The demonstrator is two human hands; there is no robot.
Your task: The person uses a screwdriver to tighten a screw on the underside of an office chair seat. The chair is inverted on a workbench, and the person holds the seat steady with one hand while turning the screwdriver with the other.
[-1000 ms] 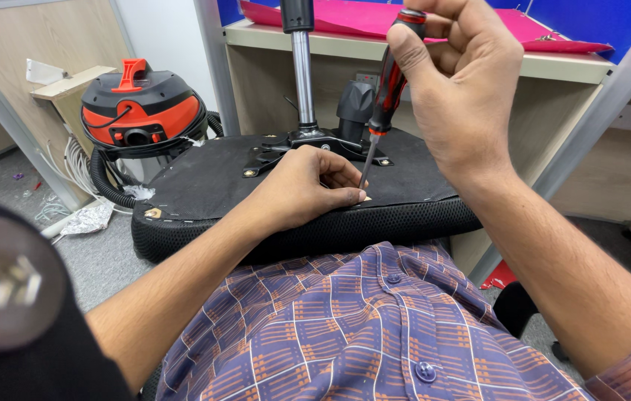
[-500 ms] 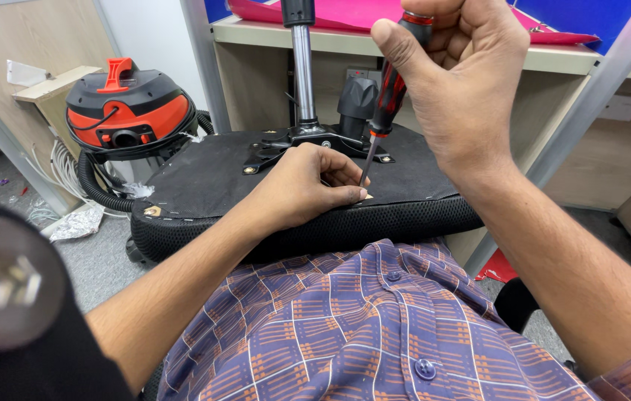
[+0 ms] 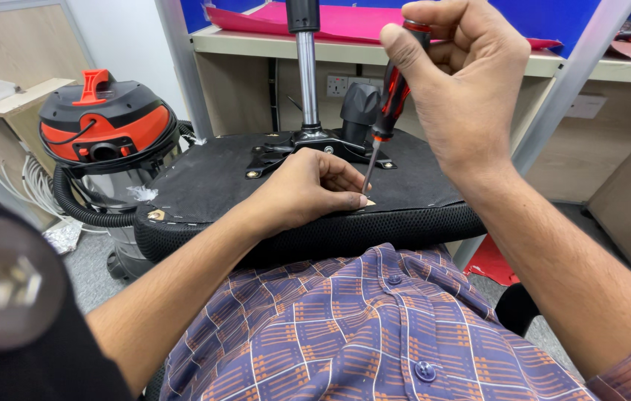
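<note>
Head view over an upturned office chair seat (image 3: 256, 186), its black underside resting across the person's lap before a shelving unit (image 3: 360, 52). Right hand (image 3: 464, 89) is closed around a red-and-black screwdriver (image 3: 390, 104), tip down near the seat's front edge. Left hand (image 3: 308, 189) lies curled on the seat, fingertips beside the tip. A red-and-black vacuum cleaner (image 3: 108, 134) crowds the seat's left edge.

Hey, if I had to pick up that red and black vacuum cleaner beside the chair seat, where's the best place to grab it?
Grip the vacuum cleaner by the red handle on its lid, coming straight down from above. The handle stands upright at the centre of the domed top, clear on both sides, while the hose wraps the drum lower down and would likely hinder a side hold.
</note>
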